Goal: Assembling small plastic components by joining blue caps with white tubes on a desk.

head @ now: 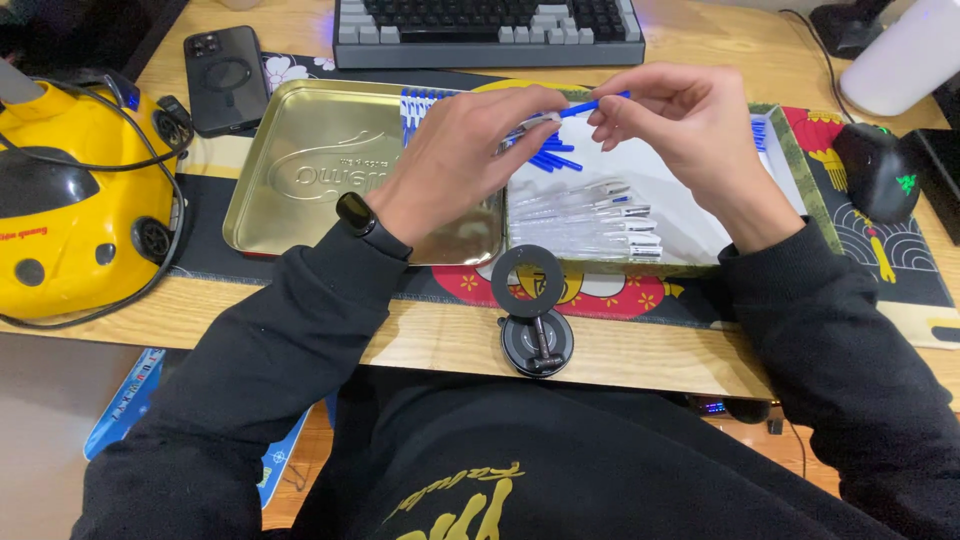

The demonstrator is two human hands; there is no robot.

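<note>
Two shallow tins are sitting side by side on a patterned desk mat [600,297]: the left gold tin [300,170] is lying mostly bare apart from a row of blue pieces [418,106] lining its upper right corner, while the right tray [700,215] is holding a white sheet with a loose heap of blue pen parts [553,155] and a bundle of clear pen barrels [585,220] lying flat near its front edge. Around them a grey keyboard [490,30] is standing behind, a black phone [225,80] and a yellow device [80,200] are resting to the left, a black mouse [880,170] is sitting to the right, and a round black stand [535,310] is rising just in front of the tins, overlapping their near rim. Above the right tray, both hands are pinching a thin blue pen piece [595,104]: the left hand [455,160] is grasping one end, the right hand [680,130] is gripping the other with its fingertips. The piece is slim, straight, bright blue, and is tilting slightly upward toward the right.
</note>
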